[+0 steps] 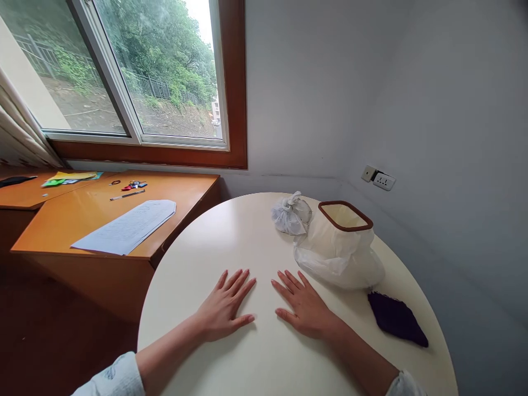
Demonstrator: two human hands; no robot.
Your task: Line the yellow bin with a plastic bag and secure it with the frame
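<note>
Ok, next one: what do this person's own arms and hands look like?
The left hand and right hand are bare, with no gloves, rings or watch visible. Pale left sleeve, with a small bluish mark, and pale right sleeve leave the wrists uncovered.

Round off-white table [214, 236] is supporting left hand [223, 311], right hand [303, 309]; beyond the latter, knotted bag [290, 216] is sitting beside brown-rimmed, plastic-draped bin [340, 256]; dark cloth [397, 319] is lying right of both

Bag [290, 215] left of bin [340, 254], perhaps against it
</note>
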